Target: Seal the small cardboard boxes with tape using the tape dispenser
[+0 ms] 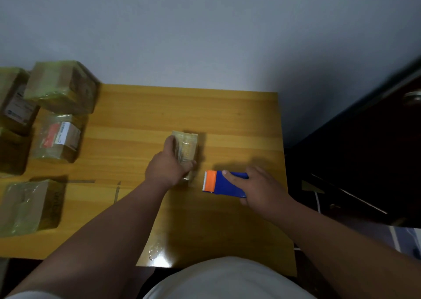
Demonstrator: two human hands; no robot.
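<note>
Along the left edge of the wooden bench [239,116] sits a cluster of taped boxes [61,86], wrapped in glossy tape and some bearing labels; another taped box [29,205] lies nearer you, by the near-left corner. They appear finished, so leave them where they are.

Near the middle of the bench, your left hand [168,164] has its grip curled round the small cardboard box [185,152], thumb on the near end and fingers over the left side. The box stands lengthwise, running away from you, and its top already shines with tape. Whether every seam is covered cannot be told from here.

Just to the right of that box, your right hand [262,189] wraps its grip around the blue body of the tape dispenser [225,183], thumb lying on top. Its orange, toothed cutter end points left toward the box but is not touching it. The dispenser looks close to the bench surface.

To do this step well, keep the box pinned firmly so it cannot slide. Bring the cutter end onto the seam, press the tape down, draw it along the full length in one steady pull, then tilt the teeth to cut cleanly.

A dark door stands beyond the bench's right edge.
</note>
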